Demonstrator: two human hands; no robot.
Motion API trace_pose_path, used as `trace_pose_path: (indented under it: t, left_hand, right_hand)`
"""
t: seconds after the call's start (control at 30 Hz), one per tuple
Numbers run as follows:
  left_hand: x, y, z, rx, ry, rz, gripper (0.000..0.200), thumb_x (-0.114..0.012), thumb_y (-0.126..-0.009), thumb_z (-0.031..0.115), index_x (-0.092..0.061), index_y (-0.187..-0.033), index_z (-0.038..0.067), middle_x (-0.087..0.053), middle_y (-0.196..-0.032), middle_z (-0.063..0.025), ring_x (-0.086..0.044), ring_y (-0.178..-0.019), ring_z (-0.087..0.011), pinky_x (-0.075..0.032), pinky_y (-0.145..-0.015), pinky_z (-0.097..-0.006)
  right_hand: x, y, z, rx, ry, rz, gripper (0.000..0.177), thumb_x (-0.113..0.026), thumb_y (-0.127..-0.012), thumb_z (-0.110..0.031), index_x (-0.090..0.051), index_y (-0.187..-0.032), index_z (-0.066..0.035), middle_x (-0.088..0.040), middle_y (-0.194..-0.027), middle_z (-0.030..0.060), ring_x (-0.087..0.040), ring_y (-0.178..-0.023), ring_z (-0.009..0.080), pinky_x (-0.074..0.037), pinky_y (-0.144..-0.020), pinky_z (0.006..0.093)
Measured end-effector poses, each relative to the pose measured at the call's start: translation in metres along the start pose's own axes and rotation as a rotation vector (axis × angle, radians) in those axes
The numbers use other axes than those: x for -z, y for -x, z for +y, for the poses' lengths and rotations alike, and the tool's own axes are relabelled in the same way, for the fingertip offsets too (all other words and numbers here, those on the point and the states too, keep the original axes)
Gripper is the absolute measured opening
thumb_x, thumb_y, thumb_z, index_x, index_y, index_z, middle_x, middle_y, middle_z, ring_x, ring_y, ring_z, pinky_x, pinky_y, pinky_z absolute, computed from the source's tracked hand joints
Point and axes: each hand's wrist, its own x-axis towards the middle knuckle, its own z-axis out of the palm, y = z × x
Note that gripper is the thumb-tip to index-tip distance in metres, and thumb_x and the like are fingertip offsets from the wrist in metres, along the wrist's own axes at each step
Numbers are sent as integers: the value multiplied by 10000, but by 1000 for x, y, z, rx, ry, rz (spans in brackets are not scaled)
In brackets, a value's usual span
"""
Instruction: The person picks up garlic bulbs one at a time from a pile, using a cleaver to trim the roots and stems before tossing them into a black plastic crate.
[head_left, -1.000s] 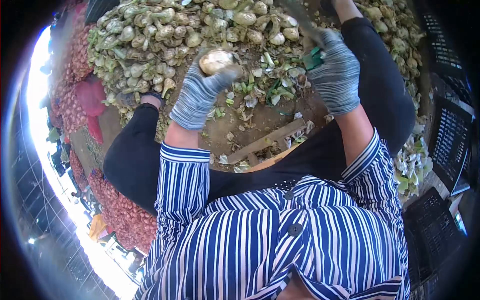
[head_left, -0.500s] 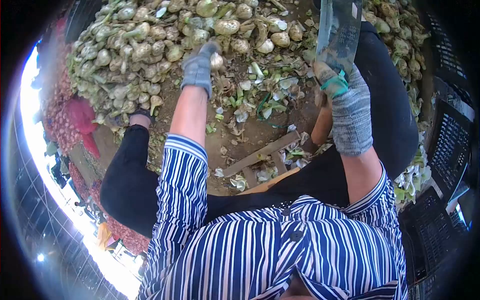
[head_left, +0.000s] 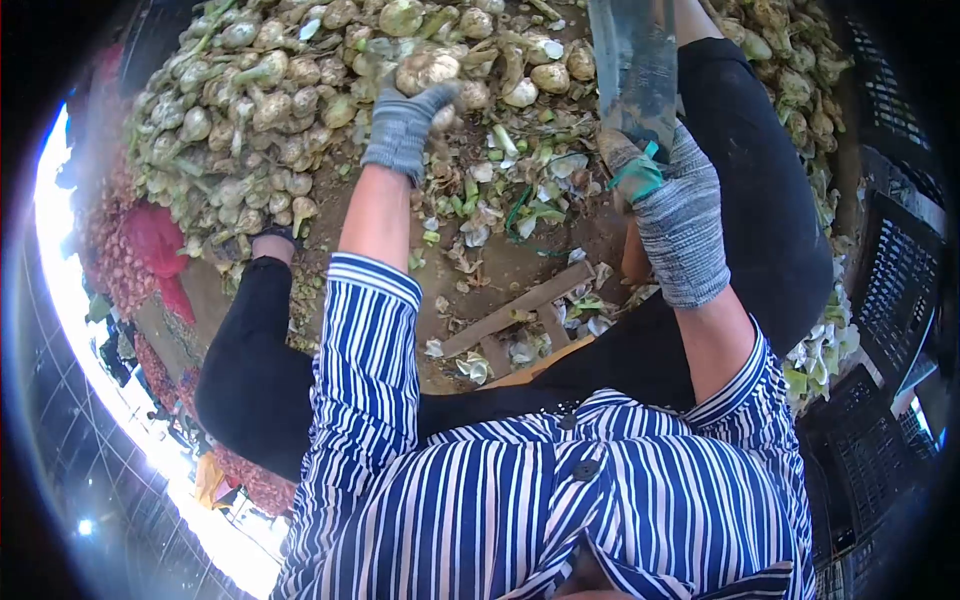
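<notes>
My left hand (head_left: 408,128), in a grey knit glove, is closed around a garlic bulb (head_left: 427,72) at the near edge of a heap of soil-marked garlic (head_left: 230,110). In my gloved right hand (head_left: 665,195) is a large cleaver (head_left: 637,70), its broad, dark-stained blade pointing away from me. A teal strip (head_left: 640,175) is tied round the thumb of that glove. Part of the cleaver's wooden handle (head_left: 634,255) shows below the hand; the rest is hidden by the fingers. The blade stands to the right of the held bulb, apart from it.
Cut stems and peelings (head_left: 500,190) litter the ground between my legs. A wooden slat frame (head_left: 515,310) lies nearer to me. More garlic (head_left: 790,90) is piled beyond my right leg, beside black plastic crates (head_left: 895,290). A red bag (head_left: 158,240) sits at the left.
My left hand, which was reaching at the heap's edge, now has a garlic bulb in its grip and has turned to the right. My right hand has shifted slightly left with the cleaver.
</notes>
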Motion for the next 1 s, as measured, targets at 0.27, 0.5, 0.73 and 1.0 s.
trace_pose_path:
  t: [0.27,0.5,0.73,1.0]
  left_hand:
    - [1,94,38,-234,-659,-325,560,-702,-774,240,-438,-1249,106,-607,-1065,-84,-603,-955,-216,-495,-858,-352]
    - [15,159,28,-574,-893,-269,430,-496,-891,371,-486,-1264,158,-600,-1155,-33,-558,-1057,-155,-381,-982,-349]
    - [15,192,32,-354,-315,-320,343,-562,-881,257,-528,-1208,159,-606,-1153,-9,-597,-994,-154,-467,-909,-307]
    - [16,232,81,-183,-158,-193,644,-814,-659,236,-488,-1157,-8,-631,-1027,-101,-630,-913,-168,-524,-807,-295]
  right_hand:
    - [-20,8,-20,697,1020,-213,232,-608,-746,-74,-604,-978,-86,-607,-806,109,-602,-715,265,-476,-625,363]
    - [-37,35,-20,947,1151,-308,200,-572,-779,-170,-569,-969,-108,-566,-748,64,-608,-693,228,-473,-617,371]
    - [-39,35,-10,1116,1038,-266,197,-582,-779,-187,-575,-963,-116,-588,-780,66,-607,-690,224,-473,-614,366]
    - [-25,-19,15,763,1198,-227,189,-591,-762,-134,-560,-943,-93,-593,-769,101,-611,-710,264,-480,-612,386]
